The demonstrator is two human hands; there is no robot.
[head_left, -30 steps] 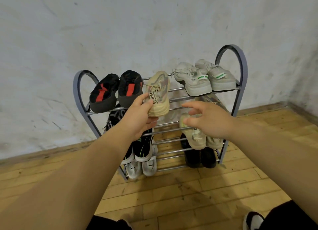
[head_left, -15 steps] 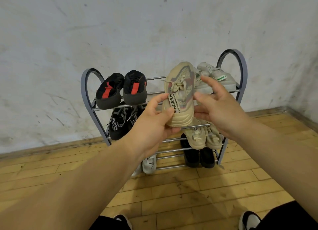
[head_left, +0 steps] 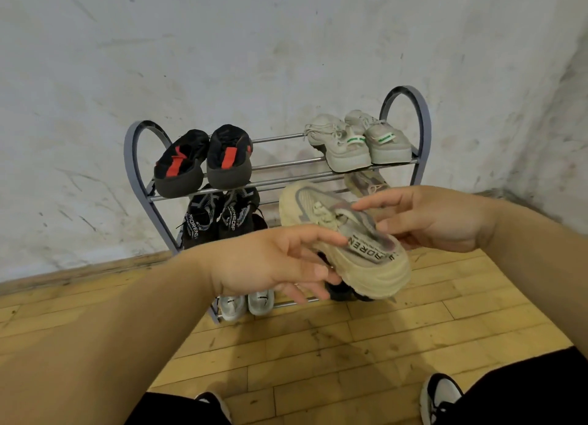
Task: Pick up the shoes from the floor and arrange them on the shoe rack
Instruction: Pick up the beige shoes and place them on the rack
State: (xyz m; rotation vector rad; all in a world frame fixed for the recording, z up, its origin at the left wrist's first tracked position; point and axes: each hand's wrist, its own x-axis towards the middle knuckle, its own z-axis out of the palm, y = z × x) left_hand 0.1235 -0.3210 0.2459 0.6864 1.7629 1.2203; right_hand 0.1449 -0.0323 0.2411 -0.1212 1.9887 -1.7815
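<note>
A person is holding a beige sneaker (head_left: 346, 246) in the air in front of the shoe rack (head_left: 135, 157), a little toward 3 o'clock from the centre of the view. The shoe is lying tilted, its toe pointing toward 10 o'clock and its thick heel toward 4 o'clock, with the lettered strap facing up. The left hand (head_left: 276, 262) is coming in from 8 o'clock. Its grip is wrapping the shoe's near side, with the thumb lying on the upper and the fingers curling under the sole. The right hand (head_left: 436, 221) is reaching in from 3 o'clock. Its grip is pinching the upper, with the forefinger lying across the laces and the thumb pressing at the collar.

The rack is standing against a scuffed pale wall (head_left: 254, 42) on a wooden floor (head_left: 350, 345). On the top tier, black shoes with red patches (head_left: 203, 160) are sitting at the 9 o'clock end and pale grey sneakers with green tabs (head_left: 356, 141) at the 3 o'clock end. On the tier below, black knit sneakers (head_left: 219, 214) are sitting toward 9 o'clock. A second beige sneaker (head_left: 366, 182) is showing at 1 o'clock of the held one. On the lowest tier, white shoes (head_left: 246, 303) are peeking out at 6 o'clock of the left hand, and dark shoes (head_left: 340, 289) are showing under the held sneaker's heel.
</note>
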